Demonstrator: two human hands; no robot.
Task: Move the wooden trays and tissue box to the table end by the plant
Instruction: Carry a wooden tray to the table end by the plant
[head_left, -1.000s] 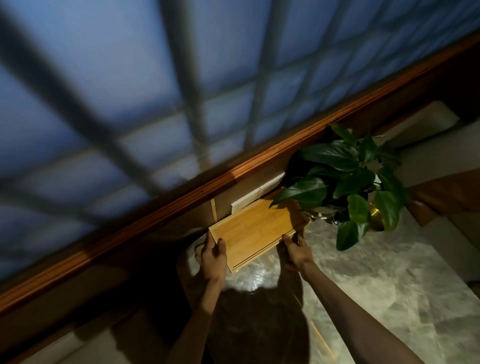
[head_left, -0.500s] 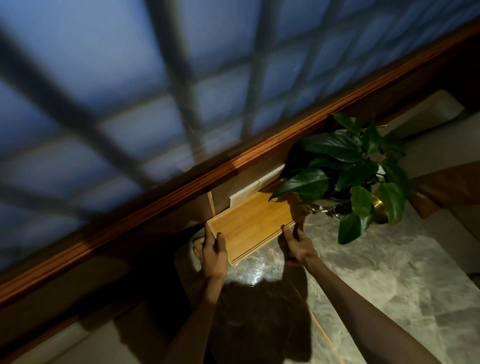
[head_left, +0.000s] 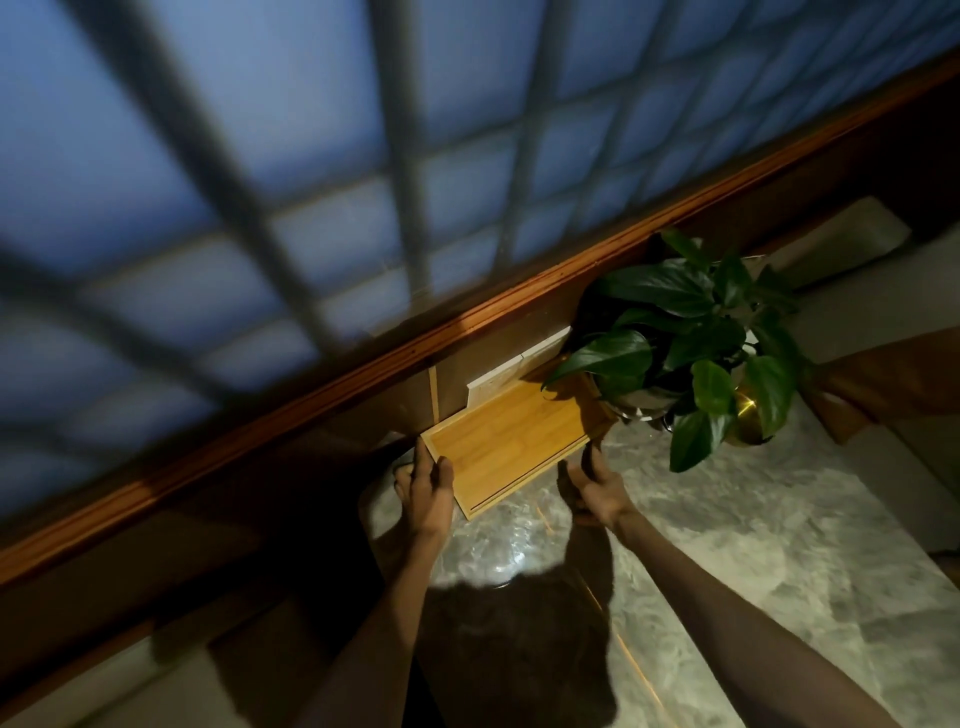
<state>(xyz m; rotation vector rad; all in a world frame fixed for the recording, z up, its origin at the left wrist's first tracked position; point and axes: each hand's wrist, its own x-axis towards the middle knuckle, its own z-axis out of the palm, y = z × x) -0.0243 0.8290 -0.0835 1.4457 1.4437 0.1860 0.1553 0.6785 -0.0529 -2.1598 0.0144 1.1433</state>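
Holding the wooden tray by its two short ends, the left hand and right hand have slid it closer against the potted plant on the marble table, so placement looks nearly done.

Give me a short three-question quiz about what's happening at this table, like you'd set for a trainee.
1. True or false: both hands are on the wooden tray.
2. Which lies nearer the plant: the left hand or the right hand?
3. What surface is the tray over: A) marble-look table, B) carpet, C) grass?

Key:
1. True; one hand at each end.
2. The right hand.
3. A; whether the tray rests fully on it is unclear.
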